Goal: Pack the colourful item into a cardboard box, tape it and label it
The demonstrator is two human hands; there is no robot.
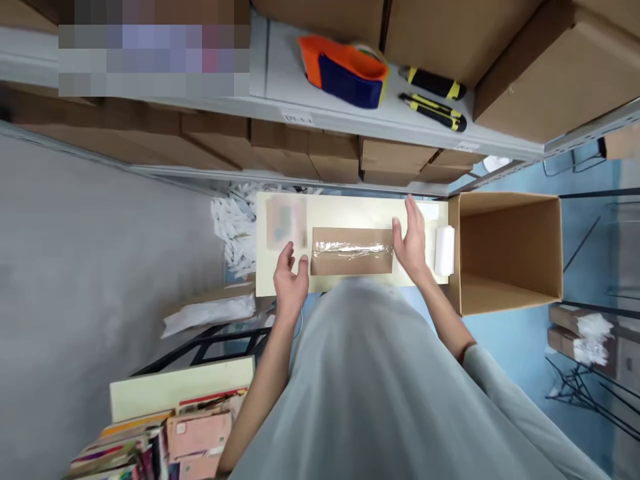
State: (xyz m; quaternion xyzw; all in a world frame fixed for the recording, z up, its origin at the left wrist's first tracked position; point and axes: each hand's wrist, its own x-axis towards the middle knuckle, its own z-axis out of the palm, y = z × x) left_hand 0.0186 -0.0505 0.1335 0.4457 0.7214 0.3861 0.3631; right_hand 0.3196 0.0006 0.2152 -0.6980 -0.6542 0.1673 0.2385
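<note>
A flat brown cardboard box (352, 265) lies lengthwise on the pale table (350, 212), with shiny clear tape along the middle of its top. Just left of the box is my left hand (291, 281), its fingers apart and nothing in them. My right hand (412, 241) stands at the box's right end with thumb and fingers spread, also holding nothing; whether it touches the box edge I cannot tell. Beyond my left hand, on the table's left part, sits a translucent pinkish packet (286, 222). A white roll (444, 251) stands right of my right hand.
A large open cardboard box (510, 303) adjoins the table's right end. The shelf (285, 67) ahead holds cartons, an orange-and-blue tape roll (345, 73) and two cutters (435, 100). White paper scraps (235, 230) lie to the left; stacked booklets (195, 433) are behind at left.
</note>
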